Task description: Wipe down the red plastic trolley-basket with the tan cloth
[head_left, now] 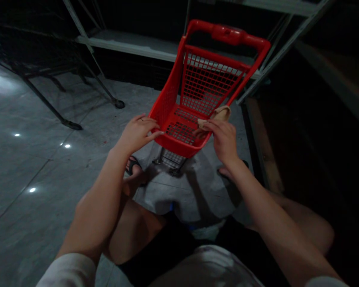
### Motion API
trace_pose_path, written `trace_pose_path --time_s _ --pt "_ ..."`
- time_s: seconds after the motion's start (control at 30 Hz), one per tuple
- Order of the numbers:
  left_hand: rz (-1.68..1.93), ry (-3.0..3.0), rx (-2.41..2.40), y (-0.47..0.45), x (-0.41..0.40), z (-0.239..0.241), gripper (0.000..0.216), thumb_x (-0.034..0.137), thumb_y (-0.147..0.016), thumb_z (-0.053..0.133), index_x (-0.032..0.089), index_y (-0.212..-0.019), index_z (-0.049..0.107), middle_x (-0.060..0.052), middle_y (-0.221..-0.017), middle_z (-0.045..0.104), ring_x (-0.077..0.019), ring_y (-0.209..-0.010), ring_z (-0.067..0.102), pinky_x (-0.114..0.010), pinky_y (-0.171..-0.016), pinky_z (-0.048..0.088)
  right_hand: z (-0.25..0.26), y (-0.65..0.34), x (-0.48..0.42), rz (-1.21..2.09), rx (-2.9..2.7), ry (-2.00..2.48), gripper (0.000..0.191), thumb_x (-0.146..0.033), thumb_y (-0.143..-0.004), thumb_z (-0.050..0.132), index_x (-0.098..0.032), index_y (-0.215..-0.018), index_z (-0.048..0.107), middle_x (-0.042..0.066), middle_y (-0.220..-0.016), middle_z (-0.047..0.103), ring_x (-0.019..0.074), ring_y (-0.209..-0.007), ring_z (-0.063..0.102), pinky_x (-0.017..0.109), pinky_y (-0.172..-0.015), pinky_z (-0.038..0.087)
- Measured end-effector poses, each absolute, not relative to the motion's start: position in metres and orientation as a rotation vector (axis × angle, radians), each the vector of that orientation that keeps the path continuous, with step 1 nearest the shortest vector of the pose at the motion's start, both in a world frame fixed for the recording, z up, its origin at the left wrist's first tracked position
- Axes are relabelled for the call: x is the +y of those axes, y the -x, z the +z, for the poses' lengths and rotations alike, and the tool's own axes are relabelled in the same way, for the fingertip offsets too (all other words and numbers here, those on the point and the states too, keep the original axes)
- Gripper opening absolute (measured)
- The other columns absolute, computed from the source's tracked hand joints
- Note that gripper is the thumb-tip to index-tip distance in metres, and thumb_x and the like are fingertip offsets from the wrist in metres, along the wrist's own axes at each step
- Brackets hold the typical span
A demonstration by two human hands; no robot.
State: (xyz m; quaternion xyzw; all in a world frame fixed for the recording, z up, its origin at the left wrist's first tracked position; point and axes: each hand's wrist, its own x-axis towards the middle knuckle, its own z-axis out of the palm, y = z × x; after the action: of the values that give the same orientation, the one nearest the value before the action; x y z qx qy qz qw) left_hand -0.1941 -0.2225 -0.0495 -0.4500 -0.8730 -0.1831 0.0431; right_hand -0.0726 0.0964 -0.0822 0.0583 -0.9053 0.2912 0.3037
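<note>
A red plastic shopping cart [194,51] stands in front of my knees, its handle at the far end and its grid basket facing me. My left hand [140,133] grips the basket's near left corner, with the thumb along the front rim and the fingers over the side. At the right rim, my right hand [223,137] is closed on a beige cloth [221,114]. Part of that cloth sticks up above the fingers. Its fingertips reach over the rim to the inside of the basket, where they are dim.
White metal shelving [131,47] rises behind the cart. To the left stands a dark frame with thin legs [44,99] on the grey tiled floor [20,159]. A wooden edge [265,143] runs along the dark right side. My feet flank the cart.
</note>
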Motion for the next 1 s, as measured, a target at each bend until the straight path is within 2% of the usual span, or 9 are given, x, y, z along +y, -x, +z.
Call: trace_pose_path --time_s 0.07,0.2,0.43,0.53,0.6,0.67,0.8,0.9,1.0 --pt "-0.563 1.427 -2.617 0.193 -0.217 -0.052 0.033 0.044 -0.104 0.054 0.021 -0.115 0.075 -0.009 -0.123 0.077 -0.0254 -0.123 0.066 -0.048 -0.125 0.034 -0.087 0.067 0.095 0.816 -2.299 -0.087 0.031 -0.031 -0.102 0.050 -0.033 -0.112 0.079 0.005 -0.122 0.078 0.0270 -0.136 0.058 0.055 -0.116 0.040" --pt "-0.495 1.482 -2.545 0.188 -0.189 -0.062 0.033 0.041 -0.106 0.052 0.017 -0.107 0.076 -0.010 -0.104 0.079 -0.0259 -0.107 0.070 -0.046 -0.120 0.041 -0.096 0.040 0.061 0.862 -2.272 -0.017 0.035 -0.020 -0.097 0.048 -0.029 -0.111 0.079 0.007 -0.113 0.077 0.0251 -0.125 0.065 0.054 -0.121 0.041" --pt "-0.347 1.553 -2.492 0.169 -0.146 -0.062 0.042 0.037 -0.109 0.043 0.016 -0.098 0.077 -0.014 -0.092 0.078 -0.0279 -0.097 0.071 -0.042 -0.094 0.052 -0.089 0.030 0.006 1.005 -2.309 0.147 0.052 -0.013 -0.095 0.044 -0.033 -0.135 0.069 0.003 -0.136 0.071 0.0223 -0.133 0.062 0.048 -0.121 0.044" --pt "-0.274 1.648 -2.408 0.153 -0.137 -0.059 0.040 0.030 -0.109 0.042 0.014 -0.102 0.078 -0.014 -0.086 0.077 -0.0268 -0.091 0.072 -0.040 -0.089 0.053 -0.085 0.040 0.002 1.055 -2.302 0.140 0.049 -0.014 -0.096 0.046 -0.032 -0.135 0.067 0.005 -0.140 0.067 0.0212 -0.133 0.060 0.043 -0.119 0.044" --pt "-0.300 1.737 -2.315 0.144 -0.134 -0.059 0.037 0.029 -0.108 0.044 0.015 -0.109 0.077 -0.013 -0.087 0.078 -0.0250 -0.092 0.072 -0.038 -0.090 0.054 -0.085 0.037 0.008 0.997 -2.297 0.149 0.040 -0.014 -0.096 0.046 -0.029 -0.124 0.070 0.007 -0.134 0.069 0.0220 -0.127 0.061 0.042 -0.114 0.046" --pt "-0.343 1.815 -2.206 0.141 -0.134 -0.058 0.033 0.031 -0.108 0.047 0.019 -0.111 0.077 -0.009 -0.091 0.078 -0.0223 -0.095 0.072 -0.038 -0.099 0.054 -0.089 0.025 0.023 0.863 -2.335 0.195 0.033 -0.013 -0.094 0.046 -0.027 -0.112 0.071 0.007 -0.121 0.073 0.0242 -0.120 0.062 0.044 -0.109 0.046" --pt "-0.385 1.929 -2.014 0.144 -0.129 -0.055 0.033 0.044 -0.105 0.054 0.020 -0.100 0.076 -0.008 -0.104 0.078 -0.0225 -0.108 0.070 -0.043 -0.117 0.048 -0.099 -0.017 0.074 0.562 -2.381 0.336 0.029 -0.013 -0.089 0.047 -0.026 -0.106 0.066 0.007 -0.108 0.072 0.0272 -0.115 0.060 0.048 -0.105 0.042" --pt "-0.418 2.007 -1.938 0.144 -0.117 -0.055 0.036 0.048 -0.105 0.055 0.019 -0.100 0.075 -0.009 -0.110 0.076 -0.0230 -0.110 0.069 -0.043 -0.117 0.048 -0.102 -0.041 0.114 0.456 -2.255 0.527 0.025 -0.018 -0.090 0.044 -0.025 -0.104 0.062 0.009 -0.107 0.067 0.0293 -0.113 0.059 0.050 -0.103 0.041" --pt "-0.424 2.044 -1.902 0.137 -0.100 -0.055 0.036 0.049 -0.104 0.056 0.019 -0.096 0.073 -0.007 -0.096 0.075 -0.0219 -0.102 0.069 -0.040 -0.110 0.051 -0.104 -0.048 0.127 0.475 -2.104 0.645 0.021 -0.022 -0.091 0.042 -0.025 -0.103 0.060 0.011 -0.107 0.064 0.0307 -0.112 0.055 0.052 -0.102 0.042"
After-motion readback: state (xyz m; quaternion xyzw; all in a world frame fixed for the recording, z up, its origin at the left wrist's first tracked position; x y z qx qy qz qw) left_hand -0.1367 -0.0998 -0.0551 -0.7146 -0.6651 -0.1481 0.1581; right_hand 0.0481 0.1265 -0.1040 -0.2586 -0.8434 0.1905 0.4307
